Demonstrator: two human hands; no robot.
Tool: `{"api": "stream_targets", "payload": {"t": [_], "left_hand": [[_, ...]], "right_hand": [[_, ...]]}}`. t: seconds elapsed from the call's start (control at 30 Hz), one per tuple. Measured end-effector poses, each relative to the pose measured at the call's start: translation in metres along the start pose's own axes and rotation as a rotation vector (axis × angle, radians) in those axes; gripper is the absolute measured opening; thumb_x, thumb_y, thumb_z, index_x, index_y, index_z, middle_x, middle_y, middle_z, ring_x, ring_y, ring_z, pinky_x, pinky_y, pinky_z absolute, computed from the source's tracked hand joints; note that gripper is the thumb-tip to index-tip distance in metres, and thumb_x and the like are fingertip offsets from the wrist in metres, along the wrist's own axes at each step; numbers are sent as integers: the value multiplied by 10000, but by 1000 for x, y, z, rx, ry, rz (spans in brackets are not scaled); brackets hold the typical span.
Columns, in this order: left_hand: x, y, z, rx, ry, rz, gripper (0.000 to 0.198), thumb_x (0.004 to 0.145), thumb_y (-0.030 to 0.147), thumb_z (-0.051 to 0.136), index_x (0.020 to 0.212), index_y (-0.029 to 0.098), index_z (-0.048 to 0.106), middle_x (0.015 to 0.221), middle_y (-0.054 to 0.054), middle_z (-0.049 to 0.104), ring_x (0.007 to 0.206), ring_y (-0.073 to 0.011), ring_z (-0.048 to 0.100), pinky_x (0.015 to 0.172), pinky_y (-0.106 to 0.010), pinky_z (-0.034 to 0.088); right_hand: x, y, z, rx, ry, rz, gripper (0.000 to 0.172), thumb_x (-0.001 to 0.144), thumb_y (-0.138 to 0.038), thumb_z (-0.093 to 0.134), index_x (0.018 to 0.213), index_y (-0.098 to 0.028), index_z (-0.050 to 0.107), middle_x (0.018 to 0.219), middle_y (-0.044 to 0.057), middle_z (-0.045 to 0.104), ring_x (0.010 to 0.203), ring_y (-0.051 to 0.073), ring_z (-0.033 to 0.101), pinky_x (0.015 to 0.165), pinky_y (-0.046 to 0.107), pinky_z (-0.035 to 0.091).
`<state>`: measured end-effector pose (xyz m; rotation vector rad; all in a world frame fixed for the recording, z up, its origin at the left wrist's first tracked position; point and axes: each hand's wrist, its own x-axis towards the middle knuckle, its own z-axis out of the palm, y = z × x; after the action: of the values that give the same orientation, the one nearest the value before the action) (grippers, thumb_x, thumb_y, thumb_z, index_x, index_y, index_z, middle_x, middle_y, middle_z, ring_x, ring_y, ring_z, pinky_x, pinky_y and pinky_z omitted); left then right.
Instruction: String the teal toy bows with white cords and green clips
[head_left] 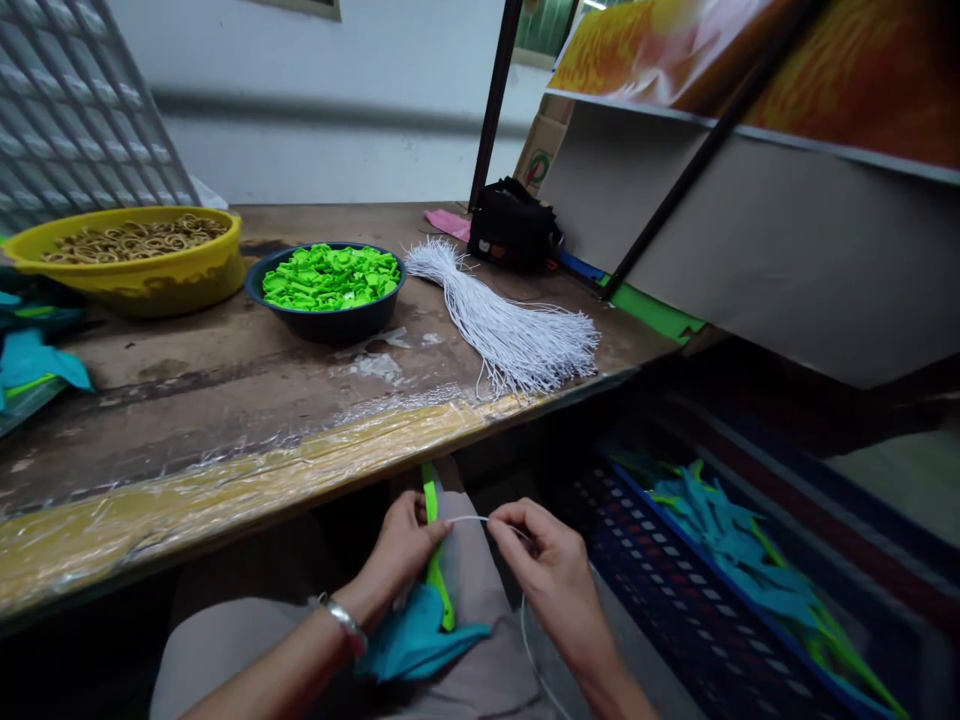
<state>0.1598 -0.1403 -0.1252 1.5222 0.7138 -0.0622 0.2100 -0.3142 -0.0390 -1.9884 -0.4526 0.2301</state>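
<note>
While the left hand (405, 540) pinches the lime-green strip (433, 510), probably to steady it, the right hand (551, 555) kinda pinches white cord (470, 518) alongside.

I see the left hand (403, 545) and right hand (553, 565) bare, the forearms bare too. Round the left wrist sits a silver-coloured bracelet (342, 618), a rounded, shiny metal band; something reddish shows along its edge, but from my end I can't tell what. Below the front edge of the counter (225, 400), plain pale grey-mauve cloth (214, 655) covers the legs, creased on the right.
</note>
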Motion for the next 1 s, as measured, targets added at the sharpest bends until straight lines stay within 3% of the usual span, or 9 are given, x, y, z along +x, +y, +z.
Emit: {"api": "stream_targets", "payload": {"t": [0.1,0.23,0.3,0.37,0.43,0.6,0.7,0.83,1.0], "left_hand": [[-24,5,17,-134,-132,59,301,631,260,718,876,195,555,852,-36,649,864,-245,633,761,-334,494],[-53,24,34,-395,-481,116,507,723,276,706,1195,182,545,1103,-94,684,854,-228,685,844,-389,523],[-60,34,36,-564,-627,132,501,836,332,687,1287,181,530,1087,-100,690,812,-210,680,841,-388,507],[-61,41,36,-699,-687,105,417,960,417,567,1286,157,575,982,-96,704,787,-198,664,824,-369,489],[-61,47,34,-744,-688,67,424,1005,471,478,1185,134,662,857,-80,694,744,-188,639,787,-347,486],[-69,63,27,-688,-629,82,314,922,477,655,870,180,744,731,-17,633,664,-147,556,690,-277,481],[-73,66,24,-623,-541,70,308,887,500,698,956,207,763,850,-29,690,806,-172,599,791,-275,498],[-72,61,24,-567,-455,57,374,864,526,714,1079,224,762,1121,-56,724,1114,-227,600,1067,-332,425],[-70,58,28,-508,-397,48,427,828,580,723,1041,214,769,1148,-78,738,1138,-260,618,1107,-381,420]], "right_hand": [[2,2,-12,6,61,24,263,883,-389,637,760,-173,726,691,33,679,615,163,606,560,224,448],[-2,-4,-29,31,84,46,285,864,-426,662,805,-164,757,715,46,724,591,173,653,527,216,499],[-6,-12,-32,41,124,24,266,882,-410,654,826,-167,746,711,38,717,558,157,641,487,202,492],[-9,-23,-32,39,175,-67,220,918,-347,623,808,-177,708,684,12,669,526,127,609,457,182,476],[-12,-33,-30,16,206,-197,192,951,-267,573,796,-188,655,702,-4,626,537,110,602,468,170,482],[-16,-47,-21,-164,262,-482,150,947,-103,500,866,-194,586,957,43,687,798,134,694,733,223,560],[-16,-49,-17,-283,301,-620,155,928,-54,492,891,-184,567,910,48,686,817,141,695,752,229,549],[-16,-49,-15,-320,312,-638,154,930,-37,484,919,-171,558,904,61,676,819,146,689,743,233,547],[-17,-46,-13,-336,317,-632,152,938,-39,484,915,-169,559,903,68,675,824,155,688,739,243,550]]}}
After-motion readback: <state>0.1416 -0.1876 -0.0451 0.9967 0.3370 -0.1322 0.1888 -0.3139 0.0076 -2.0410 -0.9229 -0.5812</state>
